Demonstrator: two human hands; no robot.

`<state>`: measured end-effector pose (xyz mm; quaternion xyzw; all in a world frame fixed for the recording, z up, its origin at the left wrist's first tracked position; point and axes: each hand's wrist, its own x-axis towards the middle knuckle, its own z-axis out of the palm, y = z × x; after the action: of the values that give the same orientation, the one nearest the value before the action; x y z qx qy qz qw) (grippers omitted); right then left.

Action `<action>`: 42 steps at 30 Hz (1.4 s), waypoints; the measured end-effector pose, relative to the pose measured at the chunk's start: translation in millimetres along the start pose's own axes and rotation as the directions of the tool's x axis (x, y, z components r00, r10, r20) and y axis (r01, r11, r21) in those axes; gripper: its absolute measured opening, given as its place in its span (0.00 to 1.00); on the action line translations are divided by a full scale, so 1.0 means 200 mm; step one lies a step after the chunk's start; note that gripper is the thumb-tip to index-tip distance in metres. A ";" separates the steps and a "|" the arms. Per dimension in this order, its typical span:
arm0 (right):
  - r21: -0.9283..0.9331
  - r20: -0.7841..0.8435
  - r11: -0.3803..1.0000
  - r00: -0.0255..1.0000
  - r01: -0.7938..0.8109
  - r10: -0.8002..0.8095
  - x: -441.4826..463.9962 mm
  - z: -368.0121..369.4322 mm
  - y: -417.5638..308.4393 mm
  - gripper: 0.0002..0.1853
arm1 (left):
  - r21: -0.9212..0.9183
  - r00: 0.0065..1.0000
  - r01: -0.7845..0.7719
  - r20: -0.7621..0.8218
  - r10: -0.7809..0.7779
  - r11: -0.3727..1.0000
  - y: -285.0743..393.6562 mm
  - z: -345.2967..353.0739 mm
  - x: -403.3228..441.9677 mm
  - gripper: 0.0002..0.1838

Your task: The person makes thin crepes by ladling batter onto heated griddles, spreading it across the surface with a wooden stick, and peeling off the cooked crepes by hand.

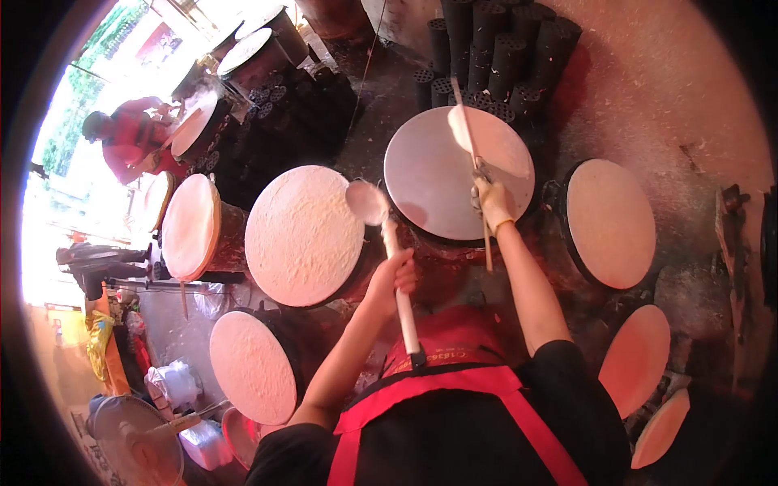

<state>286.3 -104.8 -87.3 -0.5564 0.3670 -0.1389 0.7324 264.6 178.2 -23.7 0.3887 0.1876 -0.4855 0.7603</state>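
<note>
My left hand (392, 275) is wrapped around the long pale handle of a ladle (367, 202). Its batter-coated bowl hangs by the right edge of a griddle covered with pale batter (304, 235). Over the round griddle (429, 182) in front of me, my right hand (493, 199) grips a long thin wooden stick (463, 113). White batter (504, 146) covers the upper right of that griddle, and the stick crosses the batter's left side. Whether the stick's lower side touches the batter, I cannot tell.
More round griddles stand around me, at right (612, 223), lower left (253, 368) and lower right (636, 360). Stacked black coal briquettes (509, 61) rise behind the middle griddle. A co-worker (134, 138) bends over a steaming griddle at far left. A bucket (134, 437) sits lower left.
</note>
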 end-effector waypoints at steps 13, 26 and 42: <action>0.002 -0.034 0.994 0.994 0.106 -0.106 -0.17 -0.14 0.18 0.20 | 0.242 0.880 -0.309 -0.294 0.373 0.920 -0.19 -0.24 -0.29 0.07; -0.128 0.103 0.987 0.988 -0.101 0.115 0.01 -0.69 -0.09 0.21 | 0.152 0.788 -0.438 -0.409 0.460 0.886 -0.58 0.03 -0.13 0.08; -0.315 0.414 0.947 0.888 -0.067 0.200 0.34 -0.85 -0.34 0.20 | 0.115 0.635 -0.443 -0.660 0.402 0.889 -0.95 0.38 -0.18 0.14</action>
<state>229.3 -291.5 -70.4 -0.6482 0.2460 0.0974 0.7140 73.0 98.4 -29.6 0.5466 0.3645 -0.1166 0.7448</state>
